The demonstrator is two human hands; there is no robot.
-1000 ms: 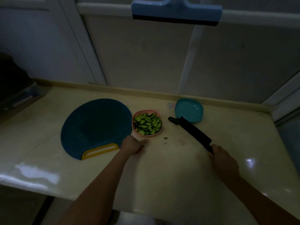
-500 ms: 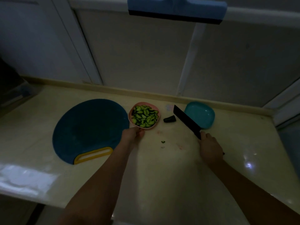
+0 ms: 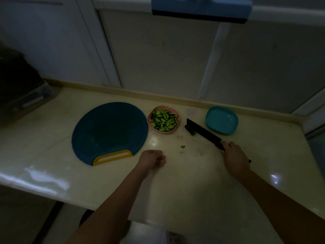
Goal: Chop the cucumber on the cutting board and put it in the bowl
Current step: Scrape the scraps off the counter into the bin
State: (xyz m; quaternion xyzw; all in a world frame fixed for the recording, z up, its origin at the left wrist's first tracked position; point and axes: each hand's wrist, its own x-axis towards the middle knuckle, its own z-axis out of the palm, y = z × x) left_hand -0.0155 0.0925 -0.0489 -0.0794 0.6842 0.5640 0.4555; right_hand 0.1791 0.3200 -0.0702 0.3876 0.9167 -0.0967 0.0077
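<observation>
The chopped cucumber (image 3: 164, 120) lies as a heap of green slices in the pink bowl (image 3: 165, 132), which stands on the pale counter (image 3: 175, 187) just beside the right edge of the round dark-blue cutting board (image 3: 109, 131). The board's face is bare, and its yellow handle (image 3: 112, 156) points toward the person.

Right of the bowl, a dark cucumber stub (image 3: 193, 132) lies on the counter at the far end of the black knife (image 3: 204, 133). The blade partly covers it, and whether the two touch cannot be told in the dim light. The knife slants from near the bowl back toward the person, between the bowl and a teal dish (image 3: 222, 120) that sits near the back ledge. The right hand (image 3: 235, 155) grasps the knife by its handle, fingers wrapped round it, the butt showing just past the hand.

A small green scrap (image 3: 182, 147) lies loose on the counter between the two hands, in front of the bowl. The left hand (image 3: 153, 158) is low over the counter near the board's handle, apart from the bowl, clenched into a fist with nothing seen in it.

At the far left a dark box (image 3: 21, 85) stands on the counter, well apart from the board. A blue bar (image 3: 200, 7) juts in at the top edge, in front of the pale wall panels.
</observation>
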